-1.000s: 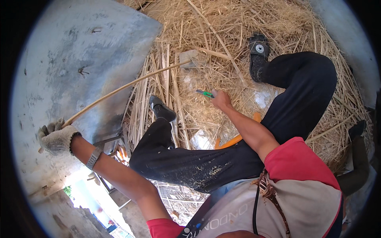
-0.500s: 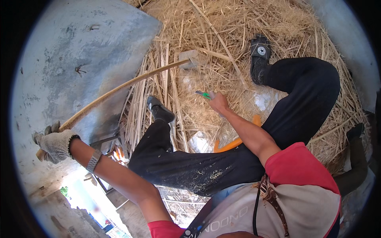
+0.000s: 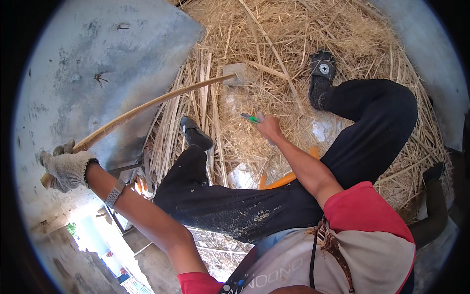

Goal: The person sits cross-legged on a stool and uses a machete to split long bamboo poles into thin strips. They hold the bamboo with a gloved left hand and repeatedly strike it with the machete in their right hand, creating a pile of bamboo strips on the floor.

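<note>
Long tan stick (image 3: 152, 104) slanting across left half, near end in gloved left hand (image 3: 67, 166), fingers clamped around it. Far tip over grey block (image 3: 239, 69); cannot tell if touching. Knife (image 3: 253, 119) with green part gripped in bare right hand (image 3: 269, 127), fingers closed on handle, blade pointing left, well apart from stick. Straw (image 3: 313, 29) spread below and around block. Black shoes (image 3: 323, 71) on straw. Watch (image 3: 114, 192) on left wrist. Stained grey wall (image 3: 107, 59) behind stick. Orange bar (image 3: 284, 180) beside right forearm.
</note>
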The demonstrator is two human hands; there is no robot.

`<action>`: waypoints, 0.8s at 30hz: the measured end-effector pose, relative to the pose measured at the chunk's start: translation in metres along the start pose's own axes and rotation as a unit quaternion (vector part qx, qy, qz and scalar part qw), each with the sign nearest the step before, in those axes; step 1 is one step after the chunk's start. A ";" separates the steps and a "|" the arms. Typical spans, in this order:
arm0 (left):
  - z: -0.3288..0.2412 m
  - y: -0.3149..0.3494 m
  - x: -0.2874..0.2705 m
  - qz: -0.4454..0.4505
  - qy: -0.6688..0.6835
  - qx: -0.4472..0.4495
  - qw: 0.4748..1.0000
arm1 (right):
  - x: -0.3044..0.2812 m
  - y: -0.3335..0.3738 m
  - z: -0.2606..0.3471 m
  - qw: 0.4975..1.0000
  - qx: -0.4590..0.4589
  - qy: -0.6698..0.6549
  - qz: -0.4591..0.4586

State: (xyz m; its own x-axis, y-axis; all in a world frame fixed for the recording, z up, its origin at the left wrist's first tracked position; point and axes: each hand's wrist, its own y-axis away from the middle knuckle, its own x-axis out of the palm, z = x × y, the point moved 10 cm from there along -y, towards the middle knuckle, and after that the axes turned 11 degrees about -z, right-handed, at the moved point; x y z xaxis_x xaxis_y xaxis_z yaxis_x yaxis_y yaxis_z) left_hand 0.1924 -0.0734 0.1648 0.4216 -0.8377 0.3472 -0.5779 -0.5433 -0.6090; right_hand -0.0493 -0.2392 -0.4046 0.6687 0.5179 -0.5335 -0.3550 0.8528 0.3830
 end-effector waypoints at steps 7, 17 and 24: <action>-0.004 0.003 -0.004 -0.015 0.010 0.001 1.000 | 0.014 -0.005 -0.027 0.998 0.063 -0.009 0.005; -0.038 0.028 -0.003 0.020 0.057 0.024 0.998 | -0.011 0.026 0.086 0.991 -0.061 -0.117 0.000; -0.039 0.051 -0.004 0.018 0.080 -0.026 0.996 | -0.015 0.017 0.077 0.989 -0.070 -0.128 -0.029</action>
State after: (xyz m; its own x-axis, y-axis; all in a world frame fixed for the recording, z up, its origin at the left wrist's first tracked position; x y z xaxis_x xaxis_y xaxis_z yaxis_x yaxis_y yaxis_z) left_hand 0.1339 -0.1002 0.1600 0.2844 -0.8529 0.4378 -0.6285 -0.5107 -0.5866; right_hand -0.0146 -0.2376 -0.3323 0.8279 0.4489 -0.3363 -0.3855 0.8909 0.2402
